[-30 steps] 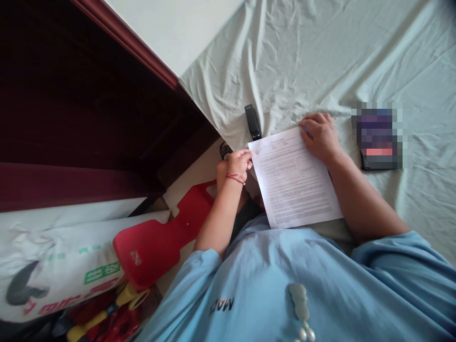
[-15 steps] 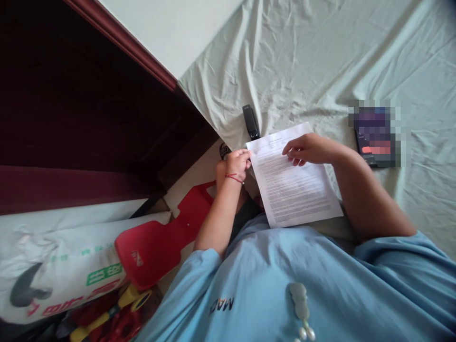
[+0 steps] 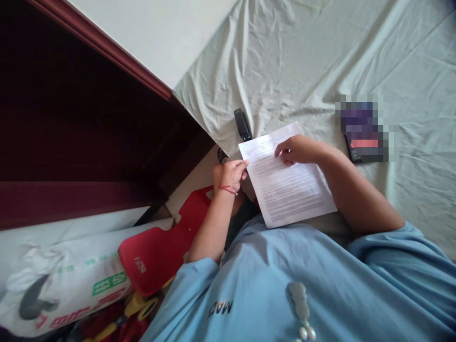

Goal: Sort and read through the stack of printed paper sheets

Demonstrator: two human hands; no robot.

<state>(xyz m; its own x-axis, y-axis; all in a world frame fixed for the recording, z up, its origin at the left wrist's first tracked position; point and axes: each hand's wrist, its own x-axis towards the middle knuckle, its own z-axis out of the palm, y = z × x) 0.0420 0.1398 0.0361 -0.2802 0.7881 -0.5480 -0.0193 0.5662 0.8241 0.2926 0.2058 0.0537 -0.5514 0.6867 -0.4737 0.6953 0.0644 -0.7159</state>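
A printed sheet of paper (image 3: 288, 185) lies on the pale green bedsheet (image 3: 320, 61) just in front of me. My left hand (image 3: 230, 173), with a red string round the wrist, pinches the paper's left edge near its top corner. My right hand (image 3: 297, 148) rests on the upper part of the page, fingers curled down onto it. A black stapler (image 3: 242, 125) lies on the sheet just beyond the paper's top left corner, apart from both hands.
A dark phone-like object (image 3: 363, 135), blurred out, lies on the bedsheet right of the paper. A dark red wooden bed frame (image 3: 107, 45) runs along the left. Below it are a red plastic item (image 3: 160, 247) and a white printed sack (image 3: 64, 285).
My right hand slid from the paper's top right corner leftward onto the upper middle of the page. My left hand kept its pinch on the left edge. The view shifted slightly.
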